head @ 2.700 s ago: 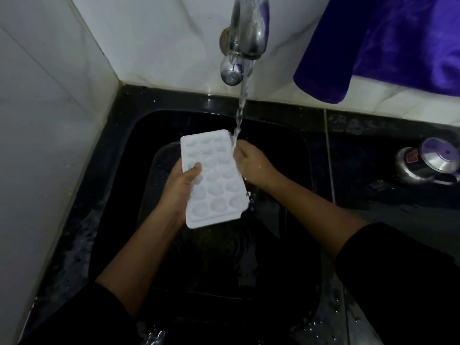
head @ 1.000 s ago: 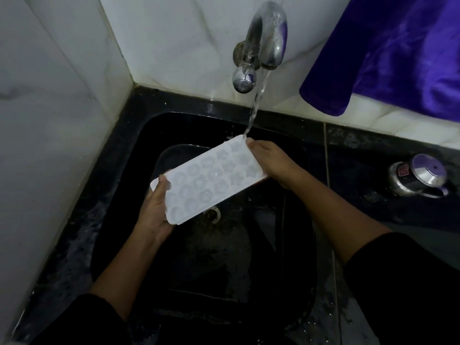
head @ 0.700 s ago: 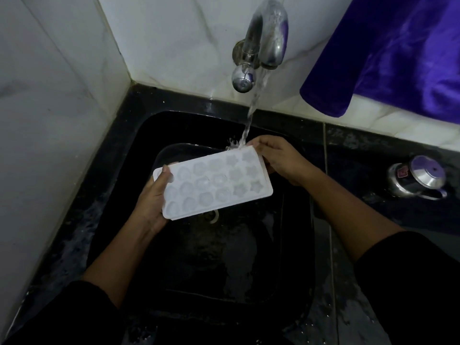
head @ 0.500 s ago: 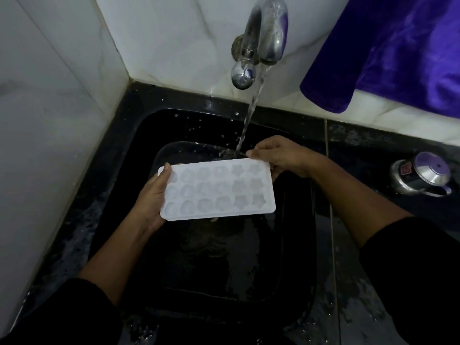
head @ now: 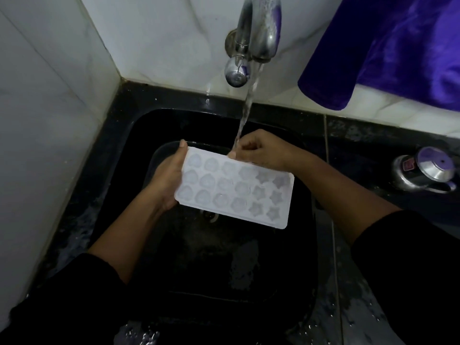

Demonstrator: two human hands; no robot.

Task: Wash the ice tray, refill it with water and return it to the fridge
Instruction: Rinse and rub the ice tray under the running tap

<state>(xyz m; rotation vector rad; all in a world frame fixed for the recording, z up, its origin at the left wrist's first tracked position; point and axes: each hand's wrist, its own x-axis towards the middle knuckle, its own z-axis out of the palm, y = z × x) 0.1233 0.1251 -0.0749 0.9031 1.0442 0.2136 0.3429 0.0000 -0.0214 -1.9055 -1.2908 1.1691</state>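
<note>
Rinsing or refilling: left hand (head: 165,181) clamped on white plastic ice tray (head: 235,188), right hand (head: 261,151) pinching far edge under tap stream (head: 245,115). Next: level tray over black sink (head: 129,155), fill moulds.

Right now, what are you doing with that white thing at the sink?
A person is holding a white ice tray over the black sink, cups facing up. The left hand grips its left end, and the right hand pinches its far edge. Water runs from the tap and lands right at that far edge by the right hand. Whether the cups hold water yet is hard to tell. A purple cloth hangs on the right, above a metal pot lid.
</note>
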